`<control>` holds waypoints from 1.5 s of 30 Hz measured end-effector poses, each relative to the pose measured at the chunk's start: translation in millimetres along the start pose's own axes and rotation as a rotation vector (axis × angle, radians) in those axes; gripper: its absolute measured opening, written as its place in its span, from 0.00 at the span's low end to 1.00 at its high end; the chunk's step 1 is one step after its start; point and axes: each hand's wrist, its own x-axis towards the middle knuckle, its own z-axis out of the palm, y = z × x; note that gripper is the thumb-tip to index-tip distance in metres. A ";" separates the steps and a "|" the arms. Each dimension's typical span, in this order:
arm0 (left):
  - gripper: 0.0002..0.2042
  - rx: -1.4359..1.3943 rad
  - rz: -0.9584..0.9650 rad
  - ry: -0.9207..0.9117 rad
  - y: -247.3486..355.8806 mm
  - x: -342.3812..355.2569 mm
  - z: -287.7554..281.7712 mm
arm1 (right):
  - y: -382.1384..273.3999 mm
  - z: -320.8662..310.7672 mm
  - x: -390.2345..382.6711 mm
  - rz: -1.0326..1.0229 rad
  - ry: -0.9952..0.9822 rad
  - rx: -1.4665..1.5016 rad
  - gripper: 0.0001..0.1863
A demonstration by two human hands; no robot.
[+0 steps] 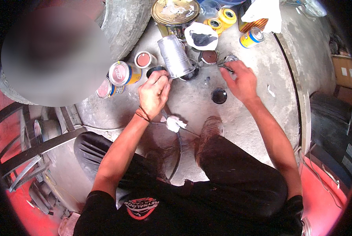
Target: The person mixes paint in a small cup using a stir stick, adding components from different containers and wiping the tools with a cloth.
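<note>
I crouch over a grey concrete floor (258, 129), scuffed and stained, with a long dark groove (292, 65) running down toward its right edge. At the floor's far left a big grey tire (124, 29) stands, and red surfaces show along both sides of the room; by the right edge is a cardboard box (347, 72). The silvery cup (172, 53) is tilted near the floor's far edge, among paint tins, its mouth toward me. My left hand (154, 94) has its fingers curled in beside the cup's rim; I cannot tell whether they grip it. My right hand (240, 80) is narrowed, thumb near fingers, beside a small tin (230, 59); what it holds, if anything, I cannot tell. A round black container (219, 95) sits on the concrete between the hands, and a crumpled white rag (174, 124) lies nearer my feet.
</note>
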 end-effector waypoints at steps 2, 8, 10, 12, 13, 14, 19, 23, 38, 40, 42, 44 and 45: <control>0.05 -0.036 -0.010 0.030 -3.8 0.4 4.1 | -18.5 13.4 4.3 0.039 0.011 0.255 0.18; 0.08 -0.187 -0.199 0.066 -7.4 0.1 1.5 | -46.6 44.0 30.7 0.025 -0.092 0.113 0.21; 0.09 -0.192 -0.252 0.070 -7.9 0.8 -1.5 | -46.4 51.0 36.4 0.001 -0.110 0.081 0.21; 0.09 -0.245 -0.268 0.082 -9.3 2.5 -3.0 | -47.6 55.9 37.7 -0.021 -0.128 0.048 0.22; 0.09 -0.240 -0.273 0.084 -9.5 2.7 -3.1 | -51.7 52.4 38.6 0.012 -0.152 0.047 0.21; 0.09 -0.261 -0.290 0.083 -9.2 3.3 -2.9 | -55.0 50.8 37.8 0.047 -0.175 0.044 0.21; 0.06 -0.129 -0.199 0.004 3.0 9.1 -7.4 | -46.1 44.6 25.1 0.083 -0.113 0.078 0.23; 0.05 -0.117 -0.193 0.022 4.8 3.3 -6.4 | -48.9 5.5 38.3 0.131 0.011 0.175 0.25; 0.05 -0.086 -0.126 0.066 32.1 20.5 -23.1 | 79.3 -69.9 229.7 0.651 0.359 -0.273 0.63; 0.06 -0.091 -0.171 0.044 35.1 16.3 -30.2 | 92.9 -66.8 244.0 0.702 0.357 -0.233 0.63; 0.07 -0.112 -0.197 0.035 34.6 15.3 -29.1 | 108.9 -75.5 251.7 0.771 0.419 -0.231 0.60; 0.03 -0.075 -0.126 0.071 31.4 10.0 -26.9 | 124.8 -82.7 249.6 0.762 0.481 -0.187 0.59; 0.03 -0.081 -0.124 0.068 31.6 8.9 -25.8 | 133.8 -88.3 244.9 0.759 0.546 -0.159 0.58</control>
